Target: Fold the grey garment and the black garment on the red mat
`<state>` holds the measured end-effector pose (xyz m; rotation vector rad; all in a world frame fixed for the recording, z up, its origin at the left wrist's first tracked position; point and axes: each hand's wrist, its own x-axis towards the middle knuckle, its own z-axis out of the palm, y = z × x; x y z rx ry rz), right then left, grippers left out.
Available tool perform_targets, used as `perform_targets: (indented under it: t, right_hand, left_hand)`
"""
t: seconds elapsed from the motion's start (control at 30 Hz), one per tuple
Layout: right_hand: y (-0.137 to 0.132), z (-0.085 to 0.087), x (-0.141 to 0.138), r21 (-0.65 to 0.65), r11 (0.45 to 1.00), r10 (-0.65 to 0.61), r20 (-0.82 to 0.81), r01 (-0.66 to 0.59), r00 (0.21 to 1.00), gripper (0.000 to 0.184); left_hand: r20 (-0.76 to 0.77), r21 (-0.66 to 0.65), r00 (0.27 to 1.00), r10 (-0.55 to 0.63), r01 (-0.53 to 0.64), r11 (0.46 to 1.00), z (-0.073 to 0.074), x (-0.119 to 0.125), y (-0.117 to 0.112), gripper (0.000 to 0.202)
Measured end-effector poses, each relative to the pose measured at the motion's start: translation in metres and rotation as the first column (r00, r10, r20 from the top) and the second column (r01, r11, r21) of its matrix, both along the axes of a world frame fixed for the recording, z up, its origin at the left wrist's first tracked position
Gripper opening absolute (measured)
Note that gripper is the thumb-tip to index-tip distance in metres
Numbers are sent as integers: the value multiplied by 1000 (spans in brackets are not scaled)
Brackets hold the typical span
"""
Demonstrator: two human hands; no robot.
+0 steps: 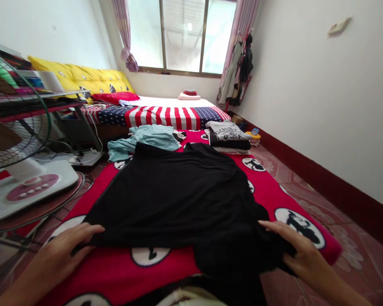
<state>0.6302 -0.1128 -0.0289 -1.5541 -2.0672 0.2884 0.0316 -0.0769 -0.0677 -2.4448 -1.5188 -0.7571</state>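
A black shirt (178, 195) lies spread flat on a red patterned blanket (166, 272) on the floor. My left hand (67, 250) rests at the shirt's near left corner, fingers flat and pinching the hem. My right hand (293, 250) lies on the bunched near right part of the shirt, fingers stretched over the cloth with the thumb tucked under it.
A light blue garment (147, 140) lies crumpled beyond the shirt. A stack of folded clothes (228, 136) sits at the far right of the blanket. A white fan (19, 182) stands at the left. A flag-patterned mattress (166, 115) lies behind; tiled floor (306, 182) runs along the right wall.
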Motion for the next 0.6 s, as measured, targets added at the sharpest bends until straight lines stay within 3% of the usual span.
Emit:
perform_targets:
  t: [0.13, 0.33, 0.5, 0.6]
  right_hand:
    - [-7, -4, -11, 66, 991, 107, 116, -115, 988, 73]
    - [-16, -12, -26, 16, 947, 313, 158, -320, 936, 50]
    - [-29, -14, -15, 93, 985, 159, -173, -145, 972, 35]
    - [-29, 3, -16, -41, 995, 81, -282, -97, 956, 26]
  left_hand:
    - [-41, -106, 997, -59, 54, 993, 12, 14, -4, 23]
    - [-58, -153, 992, -113, 103, 983, 18, 29, -8, 14]
    - [-32, -140, 997, -71, 66, 988, 16, 19, -15, 10]
    - [-4, -171, 998, -60, 59, 983, 22, 17, -17, 29]
